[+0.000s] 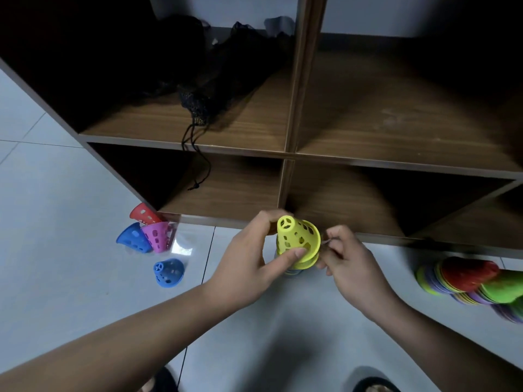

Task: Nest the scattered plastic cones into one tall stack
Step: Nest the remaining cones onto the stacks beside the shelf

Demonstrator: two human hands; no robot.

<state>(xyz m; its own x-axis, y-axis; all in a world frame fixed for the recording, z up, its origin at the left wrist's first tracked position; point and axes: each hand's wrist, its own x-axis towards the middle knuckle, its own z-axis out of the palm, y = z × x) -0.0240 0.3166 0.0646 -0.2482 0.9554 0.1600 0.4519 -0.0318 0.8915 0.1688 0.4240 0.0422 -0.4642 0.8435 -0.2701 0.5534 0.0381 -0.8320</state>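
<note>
Person: two bare forearms (135,343), left hand (246,261), right hand (351,258); dark sandals (167,379) on both feet, bottom edge of frame.

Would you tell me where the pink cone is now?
In the head view the pink cone lies on the floor at left, beside the red cone and a blue cone, by the shelf.

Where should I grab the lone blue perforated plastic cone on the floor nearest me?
Take a grip around the narrow capped end of the lone blue perforated plastic cone, from above. That end seems to point up, wide rim on the floor, so it should drop over the yellow perforated plastic cone without turning.
</note>
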